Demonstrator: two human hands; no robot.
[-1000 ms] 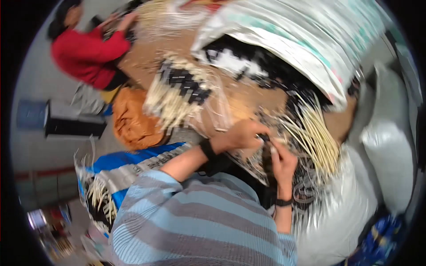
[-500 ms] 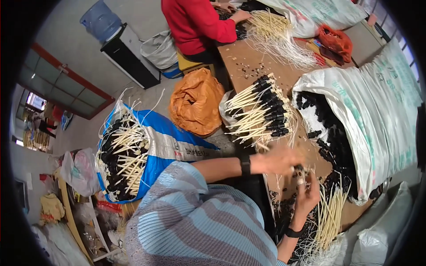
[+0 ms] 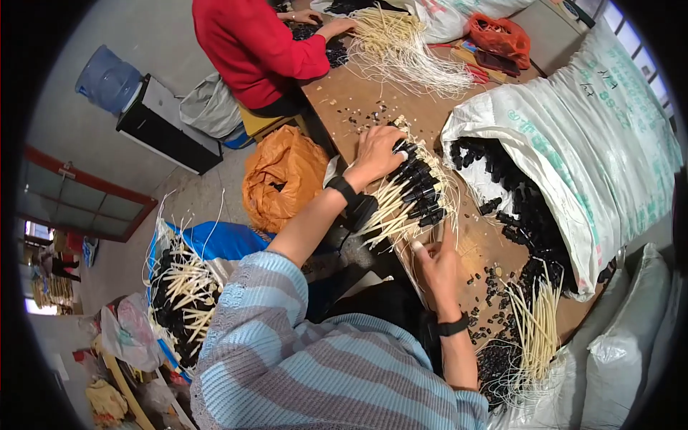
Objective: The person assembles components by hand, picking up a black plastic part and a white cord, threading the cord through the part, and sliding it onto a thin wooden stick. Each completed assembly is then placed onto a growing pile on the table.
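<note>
A row of cream tubes with black plastic sockets (image 3: 423,192) lies across the table's left edge, with thin white wire ends on its right side. My left hand (image 3: 378,152) is closed over the far end of this bundle, its thumb on the black sockets. At the near end is my right hand (image 3: 436,269), thumb and forefinger stretched apart close to the last sockets. Its other fingers are partly hidden. Another bunch of cream tubes (image 3: 536,326) lies to the right of my right forearm, beside loose small black parts (image 3: 491,294).
A white woven sack (image 3: 566,143) spills black sockets onto the table's right side. An orange bag (image 3: 283,175) and a blue-and-white sack (image 3: 218,240) of finished pieces stand left of the table. A person in red (image 3: 254,54) handles cream tubes at the far end.
My hands were together over the near tabletop, holding something small and dark. They have parted: the left reached to the bundle's far end, the right to its near end. The view has shifted.
</note>
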